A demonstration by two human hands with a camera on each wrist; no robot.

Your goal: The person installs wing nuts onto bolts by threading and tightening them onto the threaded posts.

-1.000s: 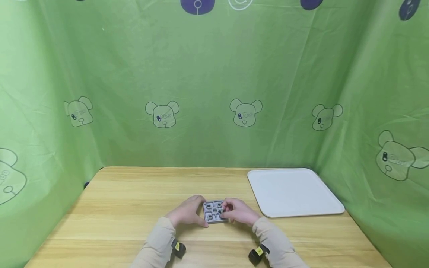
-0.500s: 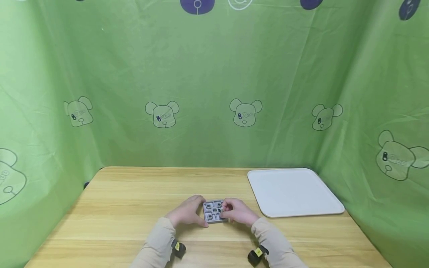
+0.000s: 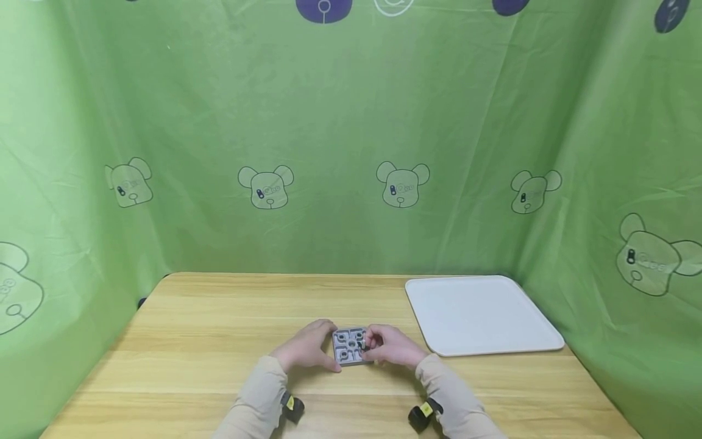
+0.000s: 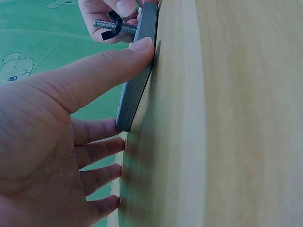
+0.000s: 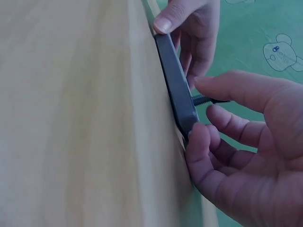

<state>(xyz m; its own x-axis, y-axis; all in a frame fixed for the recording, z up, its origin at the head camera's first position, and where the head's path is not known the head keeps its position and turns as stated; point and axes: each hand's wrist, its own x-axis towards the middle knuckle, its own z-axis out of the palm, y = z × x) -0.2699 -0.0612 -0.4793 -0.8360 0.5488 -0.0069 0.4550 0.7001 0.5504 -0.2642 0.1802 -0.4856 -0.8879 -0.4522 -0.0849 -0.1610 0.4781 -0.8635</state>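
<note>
A square grey plate (image 3: 352, 345) with several recessed holes lies on the table between both hands. My left hand (image 3: 309, 347) grips its left side, thumb at the near edge and index finger at the far corner; the other fingertips rest on the tabletop. From the plate's right part stands a threaded bolt (image 4: 102, 23) carrying a black wing nut (image 4: 117, 25), partway along the thread. My right hand (image 3: 396, 347) has thumb and index finger around the wing nut, which the hand mostly covers in the head view. Its lower fingers curl by the plate's corner in the right wrist view.
A white tray (image 3: 482, 317) lies at the back right of the wooden table (image 3: 230, 305). Green curtains (image 3: 329, 110) with bear prints enclose the back and sides. Each wrist wears a black camera, such as the right wrist camera (image 3: 421, 417).
The right thumb and index finger shift slightly around the wing nut, and the right wrist moves a little. The left hand and plate stay in place.
</note>
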